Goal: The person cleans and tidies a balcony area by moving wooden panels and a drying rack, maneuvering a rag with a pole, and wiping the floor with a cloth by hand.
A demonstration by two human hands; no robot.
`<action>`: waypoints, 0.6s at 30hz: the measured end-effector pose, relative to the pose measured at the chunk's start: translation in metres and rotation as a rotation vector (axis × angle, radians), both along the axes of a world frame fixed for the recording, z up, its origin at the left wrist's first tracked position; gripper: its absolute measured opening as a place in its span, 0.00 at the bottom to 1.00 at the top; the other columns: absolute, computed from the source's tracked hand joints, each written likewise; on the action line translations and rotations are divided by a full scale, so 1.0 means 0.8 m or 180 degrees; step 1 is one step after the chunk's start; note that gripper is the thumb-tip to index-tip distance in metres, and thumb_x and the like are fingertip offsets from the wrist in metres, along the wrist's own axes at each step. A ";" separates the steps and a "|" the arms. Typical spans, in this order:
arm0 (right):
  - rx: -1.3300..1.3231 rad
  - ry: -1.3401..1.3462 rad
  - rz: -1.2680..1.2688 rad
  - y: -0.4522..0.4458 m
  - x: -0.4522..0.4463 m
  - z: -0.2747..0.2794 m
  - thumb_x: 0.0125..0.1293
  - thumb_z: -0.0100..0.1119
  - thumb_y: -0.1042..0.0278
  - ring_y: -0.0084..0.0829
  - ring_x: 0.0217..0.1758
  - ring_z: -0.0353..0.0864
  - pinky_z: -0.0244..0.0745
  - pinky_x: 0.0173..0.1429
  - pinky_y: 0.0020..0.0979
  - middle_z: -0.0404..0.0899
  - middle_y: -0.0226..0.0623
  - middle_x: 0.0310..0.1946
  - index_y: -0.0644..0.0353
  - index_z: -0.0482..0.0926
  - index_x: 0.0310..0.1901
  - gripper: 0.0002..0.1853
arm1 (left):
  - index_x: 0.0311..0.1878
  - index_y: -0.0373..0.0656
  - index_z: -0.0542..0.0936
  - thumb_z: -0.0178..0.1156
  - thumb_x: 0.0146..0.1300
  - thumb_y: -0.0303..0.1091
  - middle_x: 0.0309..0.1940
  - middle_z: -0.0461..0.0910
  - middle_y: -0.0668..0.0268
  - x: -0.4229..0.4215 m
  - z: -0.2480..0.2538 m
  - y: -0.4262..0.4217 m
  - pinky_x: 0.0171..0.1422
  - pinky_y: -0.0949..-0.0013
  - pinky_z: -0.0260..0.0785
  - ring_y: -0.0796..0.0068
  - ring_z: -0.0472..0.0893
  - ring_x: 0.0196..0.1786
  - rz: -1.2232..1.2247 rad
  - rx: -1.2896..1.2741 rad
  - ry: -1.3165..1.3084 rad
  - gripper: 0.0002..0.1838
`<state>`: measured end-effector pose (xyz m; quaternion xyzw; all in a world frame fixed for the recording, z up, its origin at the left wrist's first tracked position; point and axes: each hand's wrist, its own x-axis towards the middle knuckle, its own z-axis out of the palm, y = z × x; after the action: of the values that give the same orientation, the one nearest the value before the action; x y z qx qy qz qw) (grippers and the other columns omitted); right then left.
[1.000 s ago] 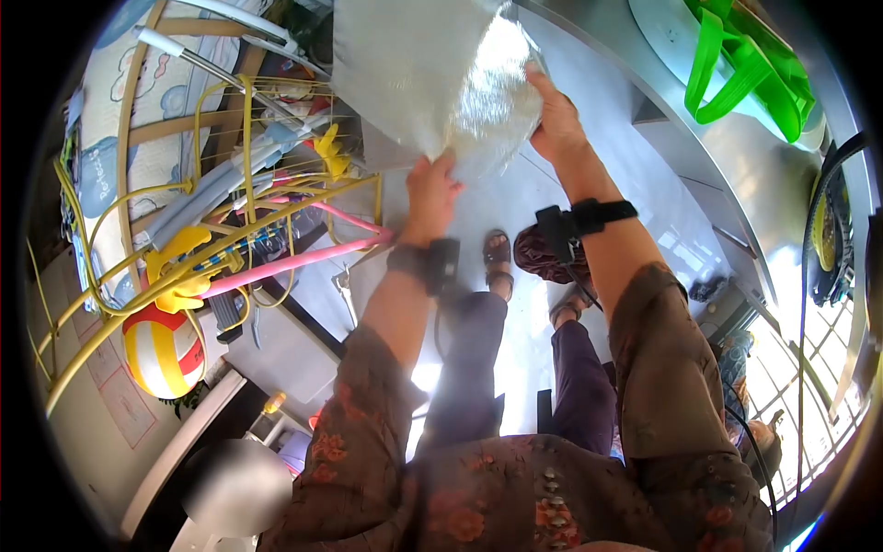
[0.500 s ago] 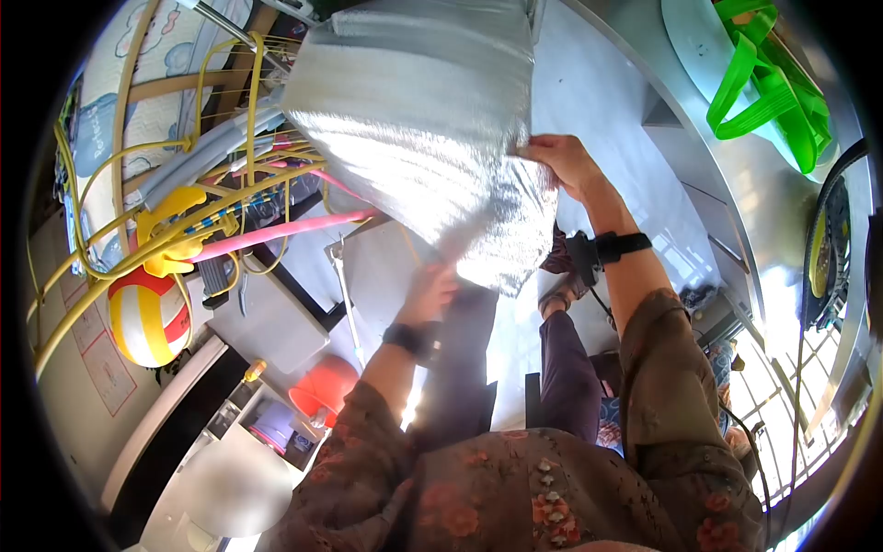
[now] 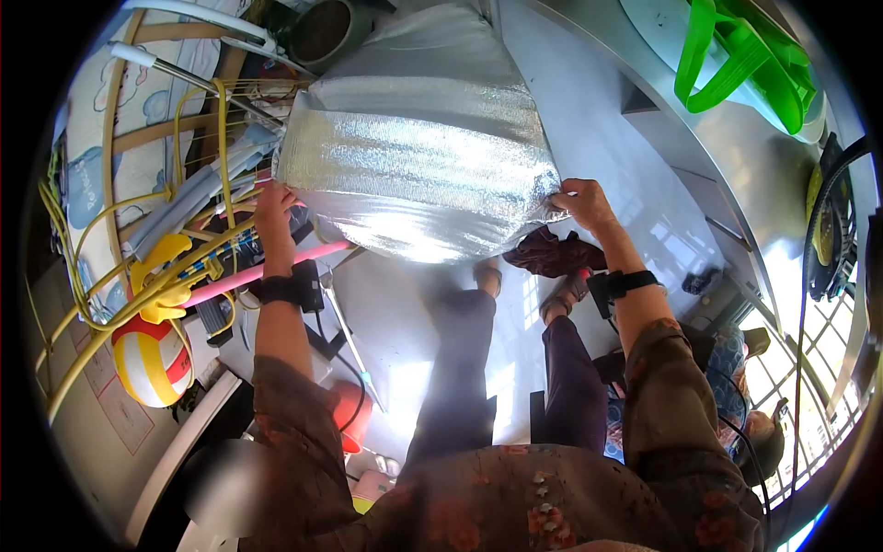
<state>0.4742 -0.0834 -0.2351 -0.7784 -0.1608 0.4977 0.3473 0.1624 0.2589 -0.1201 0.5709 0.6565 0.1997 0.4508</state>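
- head view: the silver foil sheet (image 3: 414,147) is held up in front of the body, above the pale floor (image 3: 589,110); its far end runs to the top of the picture.
- the left hand (image 3: 274,216) is at the sheet's near left corner, fingers bent and drawn together, seemingly pinching the edge, though the exact contact is too small to tell.
- the right hand (image 3: 585,207) has thumb and fingertips pressed together, pinching the near right corner, where the foil crumples.
- between the hands the near edge sags in a curve, bright with glare; folds cross the sheet further off. whether it is one layer or a bag, i cannot tell.
- it looks light, soft and floppy, likely a little slippery on its shiny face, and prone to creasing or tearing if yanked; the two near corners seem the best hold, with an even pull.
- around the left hand are the yellow frame (image 3: 223,147) and a pink bar (image 3: 230,284), close enough that foil could snag.
- a round pot (image 3: 357,44) is beside the sheet's far left edge.
- well right of the right hand, a green strapped bag (image 3: 784,109) lies near the metal counter's (image 3: 754,193) far edge.
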 end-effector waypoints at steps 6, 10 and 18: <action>0.0664 0.1739 -0.1131 0.023 0.048 -0.016 0.54 0.59 0.61 0.27 0.41 0.75 0.71 0.44 0.30 0.76 0.38 0.44 0.65 0.70 0.55 0.27 | 0.46 0.39 0.76 0.53 0.61 0.48 0.37 0.76 0.69 0.010 0.010 0.033 0.41 0.74 0.62 0.80 0.72 0.39 -0.0213 0.0035 -0.0334 0.21; 0.0820 0.2076 -0.1437 0.092 0.052 -0.034 0.58 0.57 0.60 0.28 0.41 0.75 0.71 0.44 0.30 0.77 0.37 0.39 0.65 0.74 0.50 0.21 | 0.35 0.38 0.78 0.56 0.58 0.46 0.20 0.69 0.74 0.036 0.007 0.024 0.27 0.76 0.59 0.85 0.65 0.23 -0.1041 0.0455 0.0551 0.17; 0.0906 0.0605 -0.1776 0.064 -0.051 0.007 0.57 0.58 0.67 0.17 0.22 0.68 0.66 0.26 0.23 0.74 0.28 0.24 0.68 0.78 0.35 0.11 | 0.37 0.37 0.79 0.59 0.56 0.36 0.21 0.72 0.76 -0.024 0.031 -0.037 0.25 0.79 0.55 0.88 0.63 0.22 -0.0721 0.0205 0.0541 0.12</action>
<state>0.4336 -0.0319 -0.2297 -0.6861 0.0238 0.4263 0.5891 0.1435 0.2293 -0.0949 0.6703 0.6170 0.1195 0.3947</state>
